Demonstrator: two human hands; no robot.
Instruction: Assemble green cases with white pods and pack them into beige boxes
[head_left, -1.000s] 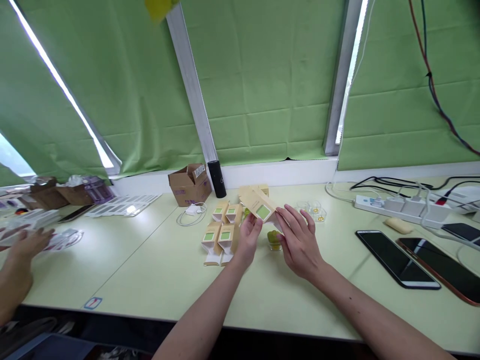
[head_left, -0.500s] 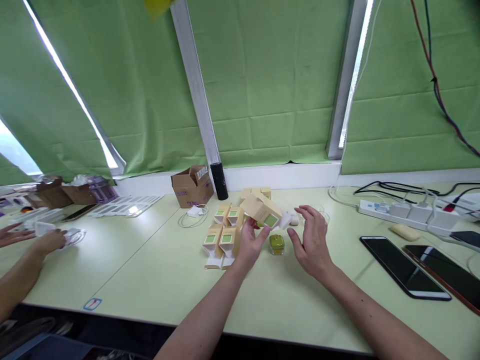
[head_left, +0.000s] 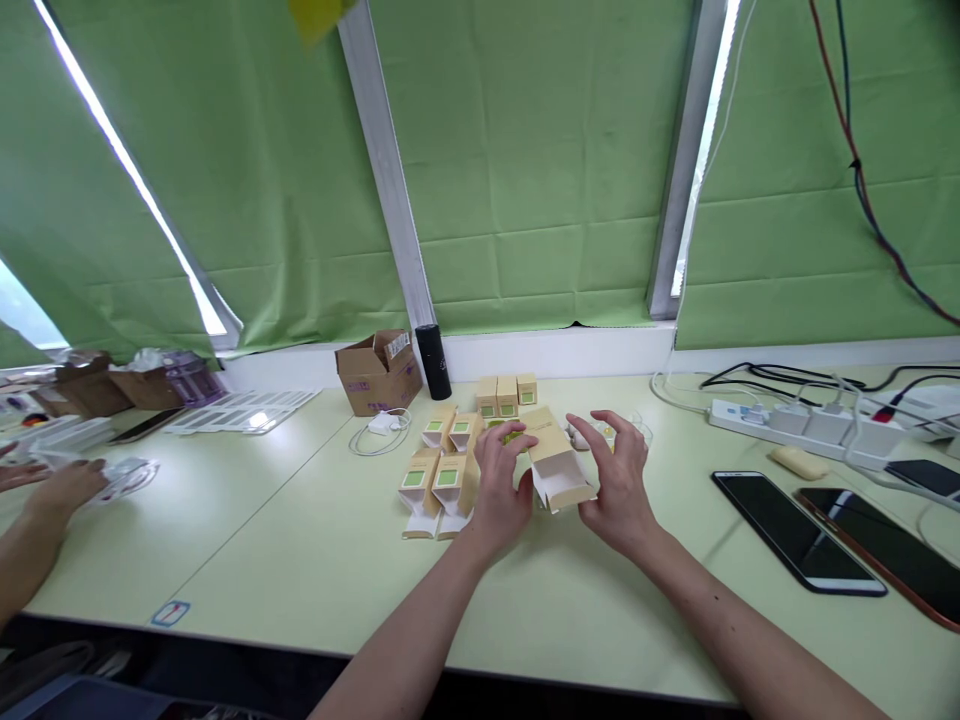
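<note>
My left hand grips a small cream cardboard box, tilted so that its open end with white inside faces me. A bit of green shows by its fingers; I cannot make out what it is. My right hand is at the box's right side, fingers apart, thumb close to the loose end flap; whether it touches is unclear. Left of my hands stand several matching boxes with green labels, the front ones with flaps hanging open. Small pale items lie partly hidden behind my right hand.
Three closed boxes stand behind. Further back are a brown carton, a black bottle and a white charger with cable. Phones and a power strip lie right. Another person's hands work at far left.
My left hand has turned the box so its open end faces me, and my right hand has come closer to it. The small green case on the table is now hidden behind the box.
</note>
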